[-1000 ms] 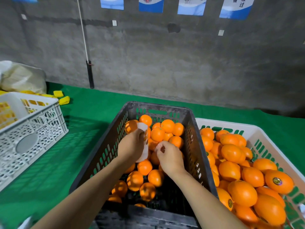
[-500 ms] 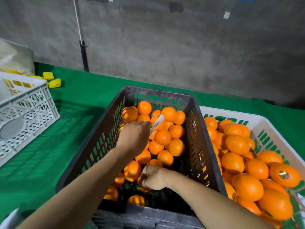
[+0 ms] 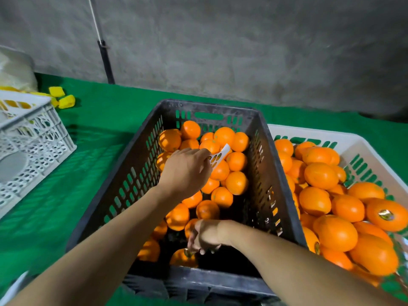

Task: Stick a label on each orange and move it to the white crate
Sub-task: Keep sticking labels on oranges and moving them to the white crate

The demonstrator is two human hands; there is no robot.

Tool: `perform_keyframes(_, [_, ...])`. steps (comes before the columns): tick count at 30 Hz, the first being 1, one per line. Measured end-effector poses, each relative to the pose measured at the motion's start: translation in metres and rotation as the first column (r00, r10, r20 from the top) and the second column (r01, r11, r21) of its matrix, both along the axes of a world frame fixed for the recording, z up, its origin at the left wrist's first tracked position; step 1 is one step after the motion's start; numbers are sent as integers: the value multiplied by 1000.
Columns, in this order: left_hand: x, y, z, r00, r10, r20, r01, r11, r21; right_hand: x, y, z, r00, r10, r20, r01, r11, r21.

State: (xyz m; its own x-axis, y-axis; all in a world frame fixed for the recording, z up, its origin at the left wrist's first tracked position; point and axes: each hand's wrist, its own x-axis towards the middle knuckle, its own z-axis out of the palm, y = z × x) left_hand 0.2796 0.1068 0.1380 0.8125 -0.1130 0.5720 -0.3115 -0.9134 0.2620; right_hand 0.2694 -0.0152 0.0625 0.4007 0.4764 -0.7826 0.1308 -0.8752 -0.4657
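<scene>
Left grip [image 3: 185, 171]: pinches label sheet [image 3: 219, 156], over the middle of the black crate [image 3: 273, 173].
Right grip [image 3: 206, 236]: fingertips on orange [image 3: 178, 260] at the crate's near end; clasping or only pressing, cannot tell.
Orange: probably firm, rolls easily; better to take it around the widest part.
White crate [image 3: 309, 131]: touching the black crate's right side.

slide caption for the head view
Left hand holds the label strip; right hand touches an orange low in the black crate.

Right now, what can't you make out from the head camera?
Head view only:
Whether the orange is labelled: the right hand covers the spot.
How many stickers are on the label sheet: the left hand hides most of it, and the print is too small.
The white crate: its near end is cut off by the frame edge.
</scene>
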Motion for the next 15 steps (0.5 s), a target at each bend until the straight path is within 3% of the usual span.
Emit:
perform_keyframes(6, [-1, -1, 0, 999, -21, -47, 21, 1000, -14, -1, 8, -4, 999, 39, 20, -38, 998, -58])
perform_keyframes(11, [-3, -1, 1, 998, -30, -51, 30, 999, -14, -5, 11, -8, 996, 15, 83, -17, 1000, 23])
perform_keyframes(15, [-2, -2, 1, 998, -21, -52, 20, 1000, -7, -7, 9, -2, 995, 71, 74, -70, 997, -8])
